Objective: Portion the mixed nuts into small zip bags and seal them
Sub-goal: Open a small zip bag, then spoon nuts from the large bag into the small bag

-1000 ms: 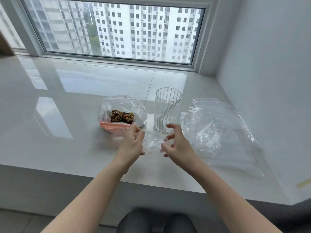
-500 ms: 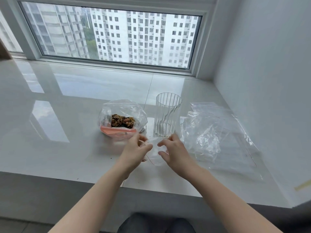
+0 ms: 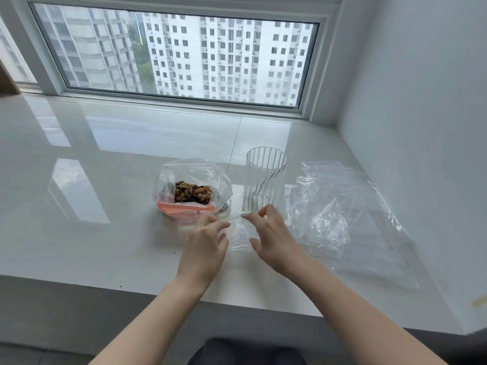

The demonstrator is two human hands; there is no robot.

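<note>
Both hands have closed in on the small bag (image 3: 241, 234) lying on the table (image 3: 105, 233) before the glass (image 3: 266, 180). The left hand (image 3: 205, 243) and right hand (image 3: 274, 238) are pinching its mouth, probably opening it; the nuts (image 3: 193, 192) are waiting unportioned in their big bag.

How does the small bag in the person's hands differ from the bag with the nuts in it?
The small bag looks empty and nearly flat; the nut bag holds a heap of mixed nuts and stands puffed open. The small bag is pinched by the left hand and right hand; the nut bag sits untouched on the counter. The nut bag is larger and shows an orange base. Both are clear plastic.
</note>
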